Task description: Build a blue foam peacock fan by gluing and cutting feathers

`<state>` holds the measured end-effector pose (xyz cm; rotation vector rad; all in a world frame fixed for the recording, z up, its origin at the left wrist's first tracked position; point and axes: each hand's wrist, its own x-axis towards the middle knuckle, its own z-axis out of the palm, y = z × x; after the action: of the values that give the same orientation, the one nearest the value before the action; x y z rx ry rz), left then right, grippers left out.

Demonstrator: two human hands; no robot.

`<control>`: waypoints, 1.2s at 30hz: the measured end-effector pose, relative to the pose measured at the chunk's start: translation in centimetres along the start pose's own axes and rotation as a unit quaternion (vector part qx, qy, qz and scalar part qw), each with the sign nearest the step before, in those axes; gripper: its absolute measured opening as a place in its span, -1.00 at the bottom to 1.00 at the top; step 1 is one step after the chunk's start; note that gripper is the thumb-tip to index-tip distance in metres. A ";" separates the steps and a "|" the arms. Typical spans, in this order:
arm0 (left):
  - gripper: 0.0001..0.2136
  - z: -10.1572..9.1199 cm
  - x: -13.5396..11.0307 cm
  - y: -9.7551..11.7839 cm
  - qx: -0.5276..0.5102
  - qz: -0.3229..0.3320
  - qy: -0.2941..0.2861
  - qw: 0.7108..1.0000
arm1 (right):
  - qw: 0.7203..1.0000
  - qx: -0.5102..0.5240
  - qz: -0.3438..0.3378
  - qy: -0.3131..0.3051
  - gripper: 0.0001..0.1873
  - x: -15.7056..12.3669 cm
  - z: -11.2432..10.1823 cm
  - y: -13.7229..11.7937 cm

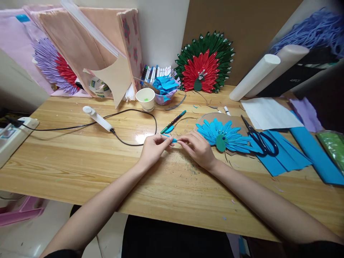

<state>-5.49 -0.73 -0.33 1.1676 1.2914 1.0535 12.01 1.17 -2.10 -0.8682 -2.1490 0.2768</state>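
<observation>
Pinching a narrow blue strip (174, 141)

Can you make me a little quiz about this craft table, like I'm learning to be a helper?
1. True or false: the left hand and the right hand both touch the small blue piece.
2. What colour are the inner feathers of the upright green-edged bird? A) yellow B) red C) white
3. Fill in the blank: the black-handled ____ lie partly on the blue paper strips.

Key:
1. True
2. B, red
3. scissors
</observation>
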 end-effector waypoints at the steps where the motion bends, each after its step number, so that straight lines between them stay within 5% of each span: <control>1: -0.79 -0.1 0.0 0.1 -0.001 0.000 0.005 1.000 | 1.000 0.001 0.003 0.004 -0.93 0.0 0.0 0.0; 9: -0.78 -0.2 0.0 0.3 -0.002 0.007 0.023 1.000 | 0.999 0.018 0.010 0.037 -0.92 0.1 -0.3 -0.2; 36: -0.73 -0.2 -0.1 -0.1 0.041 0.018 0.002 0.999 | 1.000 -0.016 -0.009 -0.019 -0.98 0.1 0.2 0.0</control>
<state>-5.65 -0.87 -0.43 1.2550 1.3318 1.0381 11.85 1.29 -2.14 -0.8686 -2.2015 0.2524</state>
